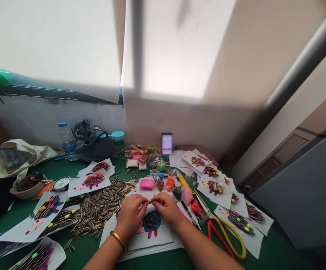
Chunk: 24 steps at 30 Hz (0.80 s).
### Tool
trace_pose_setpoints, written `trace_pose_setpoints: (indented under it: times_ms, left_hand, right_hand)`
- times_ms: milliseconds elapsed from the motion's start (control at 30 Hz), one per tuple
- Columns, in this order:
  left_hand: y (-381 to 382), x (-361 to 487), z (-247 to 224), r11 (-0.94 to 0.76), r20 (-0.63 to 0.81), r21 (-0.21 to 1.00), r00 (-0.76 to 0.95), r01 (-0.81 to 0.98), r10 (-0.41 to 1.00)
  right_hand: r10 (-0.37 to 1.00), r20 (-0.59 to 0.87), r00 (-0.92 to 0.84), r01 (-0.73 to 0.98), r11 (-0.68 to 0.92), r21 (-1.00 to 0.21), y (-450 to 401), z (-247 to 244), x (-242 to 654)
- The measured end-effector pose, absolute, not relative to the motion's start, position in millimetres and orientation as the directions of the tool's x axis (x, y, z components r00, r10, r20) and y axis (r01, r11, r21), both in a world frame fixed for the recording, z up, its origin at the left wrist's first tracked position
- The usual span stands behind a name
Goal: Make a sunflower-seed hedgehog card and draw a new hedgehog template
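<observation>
My left hand [133, 211] and my right hand [165, 207] meet over a white sheet [163, 240]. A sunflower seed [150, 202] is pinched between the fingertips of both hands. Below them on the sheet is a hedgehog picture [151, 221] with a blue clay body, several seeds pressed into it and pink feet; my left hand partly hides its pink head. A gold bangle circles my left wrist. Beside my left hand spreads a pile of striped sunflower seeds [95, 210]. Past my fingers lies a pink clay packet [146, 183].
Scissors with yellow and red handles [222, 221] lie at right, near orange clay [170, 183]. Seed hedgehog cards [237, 221] lie on both sides of the green table. A phone [167, 144], a bottle [64, 137], a dark bag [94, 146] and a blue-lidded jar [118, 139] stand by the wall.
</observation>
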State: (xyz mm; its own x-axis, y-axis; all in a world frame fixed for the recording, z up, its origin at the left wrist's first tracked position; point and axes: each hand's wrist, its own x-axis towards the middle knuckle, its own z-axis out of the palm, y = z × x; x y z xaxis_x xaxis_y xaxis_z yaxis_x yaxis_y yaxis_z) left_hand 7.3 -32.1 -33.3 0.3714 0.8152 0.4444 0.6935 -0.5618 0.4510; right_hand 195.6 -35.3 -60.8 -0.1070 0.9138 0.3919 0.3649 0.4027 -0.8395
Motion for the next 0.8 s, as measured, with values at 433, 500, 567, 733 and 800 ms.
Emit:
trace_pose_setpoints:
  times_ms: [433, 500, 567, 733, 800]
  left_hand:
    - [-31.7, 6.4, -32.9, -0.577, 0.469, 0.432, 0.373, 0.694, 0.800]
    - [-31.9, 6.4, -32.5, -0.574, 0.465, 0.433, 0.374, 0.695, 0.803]
    - [-32.3, 6.1, -31.5, -0.572, 0.465, 0.436, 0.370, 0.695, 0.804]
    - [-32.5, 4.7, -29.8, -0.566, 0.462, 0.446, 0.364, 0.693, 0.809]
    - [-32.2, 4.6, -30.1, -0.563, 0.458, 0.452, 0.361, 0.692, 0.812]
  right_hand:
    - [0.918, 0.384, -0.103, 0.366, 0.394, -0.843, -34.9, -61.3, 195.9]
    - [0.919, 0.382, -0.102, 0.365, 0.392, -0.844, -35.5, -60.3, 195.8]
    - [0.919, 0.381, -0.100, 0.365, 0.390, -0.845, -36.0, -59.6, 195.6]
    - [0.920, 0.380, -0.098, 0.366, 0.388, -0.846, -36.3, -59.9, 195.2]
    - [0.920, 0.380, -0.098, 0.368, 0.388, -0.845, -36.1, -60.2, 195.2]
